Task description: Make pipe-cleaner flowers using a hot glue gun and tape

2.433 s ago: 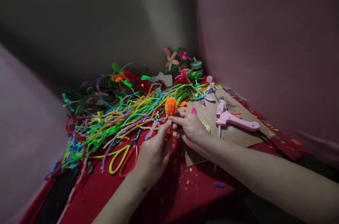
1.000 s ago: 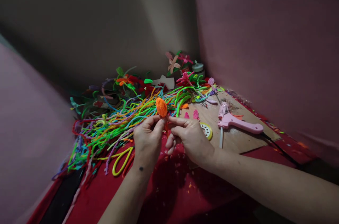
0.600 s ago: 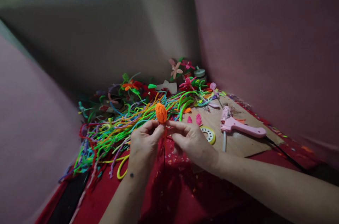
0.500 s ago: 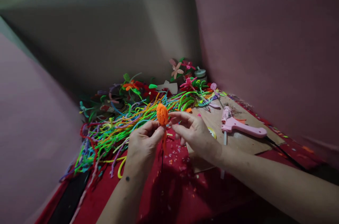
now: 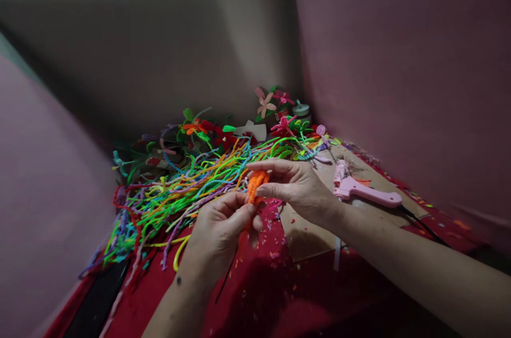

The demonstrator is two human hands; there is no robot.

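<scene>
An orange pipe-cleaner flower (image 5: pixel 256 184), shaped like a closed bud, is held between both hands above the red cloth. My left hand (image 5: pixel 223 221) pinches its base between thumb and fingers. A thin dark stem (image 5: pixel 227 278) slants down and left from beneath that hand. Around the bud's upper part, my right hand (image 5: pixel 297 184) has its thumb in front and its fingers over the top. The fingers cover part of the petals.
Many coloured pipe cleaners (image 5: pixel 199 181) lie heaped at left. A pink glue gun (image 5: pixel 365 190) rests on a brown board (image 5: pixel 309 239) at right, its cord trailing right. Finished flowers (image 5: pixel 265 104) and a lidded jar (image 5: pixel 301 110) stand at the back; yellow scissor handles (image 5: pixel 180 254) show by my left wrist.
My right hand has moved from the flower's base up to its petals and closed around them. The bud has tilted right and its stem now slants. My left hand keeps its pinch below.
</scene>
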